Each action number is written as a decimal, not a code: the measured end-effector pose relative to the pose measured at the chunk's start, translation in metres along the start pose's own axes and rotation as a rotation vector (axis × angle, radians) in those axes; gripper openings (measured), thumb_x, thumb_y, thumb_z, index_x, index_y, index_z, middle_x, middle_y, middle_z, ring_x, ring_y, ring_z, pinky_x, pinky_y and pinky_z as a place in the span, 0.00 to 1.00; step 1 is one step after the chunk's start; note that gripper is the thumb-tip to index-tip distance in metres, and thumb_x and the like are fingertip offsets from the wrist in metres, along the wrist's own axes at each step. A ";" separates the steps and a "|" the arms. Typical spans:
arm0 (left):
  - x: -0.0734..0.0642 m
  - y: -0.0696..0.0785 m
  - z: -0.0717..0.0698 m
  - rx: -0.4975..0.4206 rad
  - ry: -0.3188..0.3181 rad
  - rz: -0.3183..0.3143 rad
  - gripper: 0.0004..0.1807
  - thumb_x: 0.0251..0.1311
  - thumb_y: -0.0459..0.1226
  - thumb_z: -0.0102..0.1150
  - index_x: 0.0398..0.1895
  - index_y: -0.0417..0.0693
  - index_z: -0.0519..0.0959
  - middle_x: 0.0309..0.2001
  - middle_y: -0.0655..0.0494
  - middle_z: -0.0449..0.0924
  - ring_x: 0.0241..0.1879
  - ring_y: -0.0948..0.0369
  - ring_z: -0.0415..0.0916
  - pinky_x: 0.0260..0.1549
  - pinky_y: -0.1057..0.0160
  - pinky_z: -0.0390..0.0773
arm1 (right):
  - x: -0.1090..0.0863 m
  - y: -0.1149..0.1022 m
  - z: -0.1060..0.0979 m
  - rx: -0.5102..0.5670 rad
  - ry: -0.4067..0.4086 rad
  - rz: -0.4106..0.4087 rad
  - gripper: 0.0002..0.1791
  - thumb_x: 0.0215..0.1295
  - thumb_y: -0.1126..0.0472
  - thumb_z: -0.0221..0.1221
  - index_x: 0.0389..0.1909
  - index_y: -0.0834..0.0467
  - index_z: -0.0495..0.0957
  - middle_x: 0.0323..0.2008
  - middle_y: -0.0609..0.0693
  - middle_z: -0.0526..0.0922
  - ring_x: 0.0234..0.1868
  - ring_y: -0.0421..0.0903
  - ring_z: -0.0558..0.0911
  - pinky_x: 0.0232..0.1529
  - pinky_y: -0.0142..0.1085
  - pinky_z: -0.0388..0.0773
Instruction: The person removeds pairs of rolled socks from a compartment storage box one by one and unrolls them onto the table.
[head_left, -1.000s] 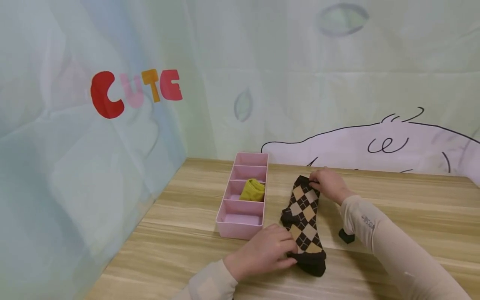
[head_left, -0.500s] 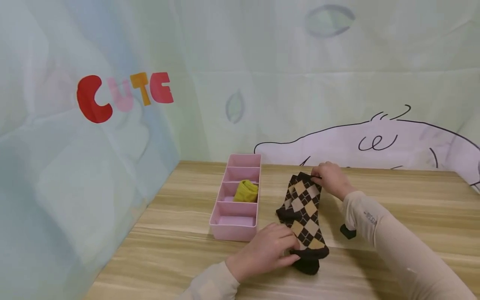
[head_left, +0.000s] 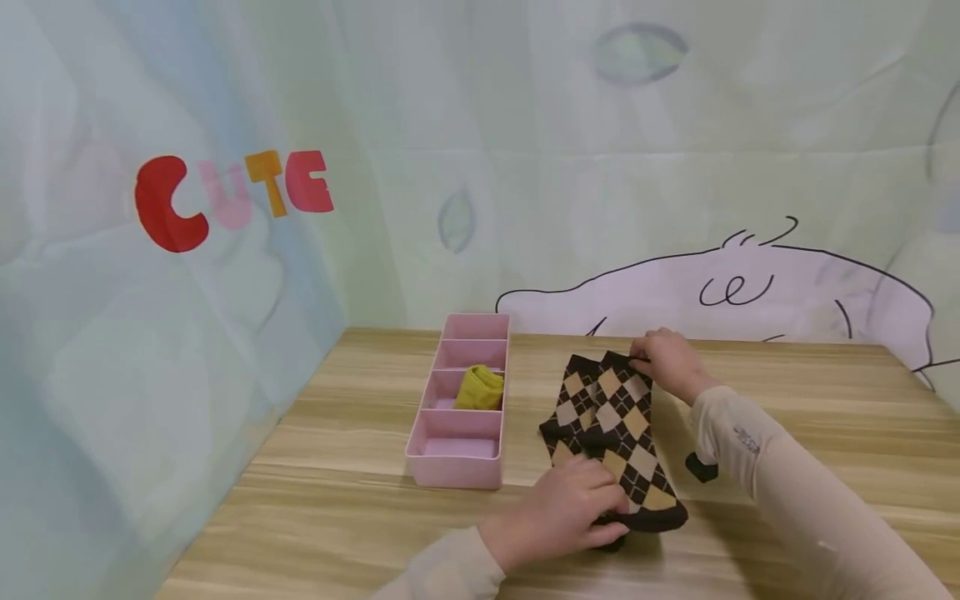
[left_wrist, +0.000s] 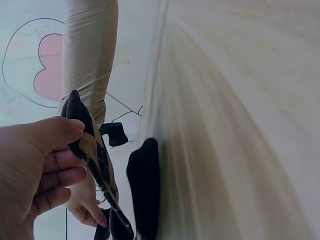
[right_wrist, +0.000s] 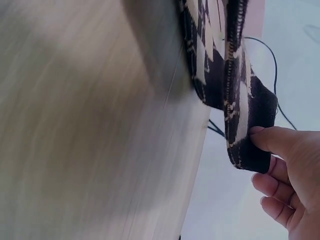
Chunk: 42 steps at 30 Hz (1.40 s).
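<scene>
An argyle sock [head_left: 630, 408] in black, tan and beige is held up at both ends. My left hand [head_left: 562, 508] pinches its black toe end between thumb and fingers; the left wrist view shows that end raised off the table. At the far end, my right hand [head_left: 671, 362] pinches the black cuff, with the thumb [right_wrist: 275, 140] on top. A matching argyle sock [head_left: 573, 404] lies to the left, partly under the held one. Its black toe [left_wrist: 144, 187] rests on the table, mostly hidden by my left hand in the head view.
To the left stands a pink divided box [head_left: 457, 475] with several compartments. A rolled yellow-green cloth item [head_left: 480, 387] sits in one of them. The wooden table [head_left: 337, 442] meets a printed curtain [head_left: 390, 233] at the back and left. A small black piece [head_left: 701, 467] shows beside my right cuff.
The held sock has shifted right, off the matching sock, which now shows more on the left. Both hands moved with it. The view has turned slightly right.
</scene>
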<state>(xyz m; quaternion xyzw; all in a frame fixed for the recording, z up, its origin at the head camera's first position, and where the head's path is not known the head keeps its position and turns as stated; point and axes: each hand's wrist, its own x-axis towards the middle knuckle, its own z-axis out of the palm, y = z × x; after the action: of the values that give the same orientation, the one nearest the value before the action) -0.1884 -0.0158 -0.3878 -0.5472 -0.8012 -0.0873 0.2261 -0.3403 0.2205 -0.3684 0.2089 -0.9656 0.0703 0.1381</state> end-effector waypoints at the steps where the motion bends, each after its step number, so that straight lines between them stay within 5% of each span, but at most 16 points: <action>1: 0.001 0.001 0.001 0.006 -0.005 0.003 0.08 0.58 0.49 0.63 0.33 0.58 0.80 0.36 0.67 0.79 0.40 0.70 0.75 0.49 0.74 0.71 | -0.001 0.001 0.000 -0.002 0.003 -0.004 0.04 0.58 0.64 0.64 0.28 0.60 0.80 0.24 0.51 0.80 0.28 0.47 0.75 0.33 0.43 0.74; 22: 0.019 0.010 0.023 0.061 -0.186 -0.005 0.08 0.61 0.52 0.59 0.36 0.63 0.80 0.38 0.72 0.80 0.41 0.75 0.74 0.46 0.78 0.68 | -0.010 0.023 0.020 -0.001 -0.056 0.054 0.04 0.55 0.63 0.66 0.26 0.60 0.81 0.24 0.51 0.81 0.26 0.46 0.76 0.31 0.41 0.76; 31: 0.017 0.010 0.028 -0.021 -0.299 -0.010 0.07 0.61 0.52 0.59 0.37 0.63 0.79 0.36 0.72 0.78 0.40 0.75 0.72 0.45 0.79 0.66 | -0.011 0.025 0.028 0.016 -0.075 0.054 0.04 0.56 0.64 0.66 0.27 0.60 0.81 0.25 0.51 0.82 0.27 0.47 0.78 0.35 0.44 0.77; 42: 0.016 0.008 0.029 -0.061 -0.350 -0.007 0.10 0.60 0.53 0.60 0.41 0.63 0.78 0.40 0.72 0.78 0.43 0.75 0.72 0.47 0.79 0.66 | -0.009 0.024 0.031 0.022 -0.114 0.098 0.05 0.58 0.63 0.64 0.28 0.60 0.80 0.26 0.52 0.82 0.29 0.48 0.79 0.35 0.44 0.77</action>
<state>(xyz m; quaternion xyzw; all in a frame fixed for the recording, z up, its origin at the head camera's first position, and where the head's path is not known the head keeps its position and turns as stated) -0.1935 0.0117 -0.4071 -0.5576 -0.8273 -0.0157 0.0663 -0.3500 0.2394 -0.4019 0.1665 -0.9801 0.0755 0.0770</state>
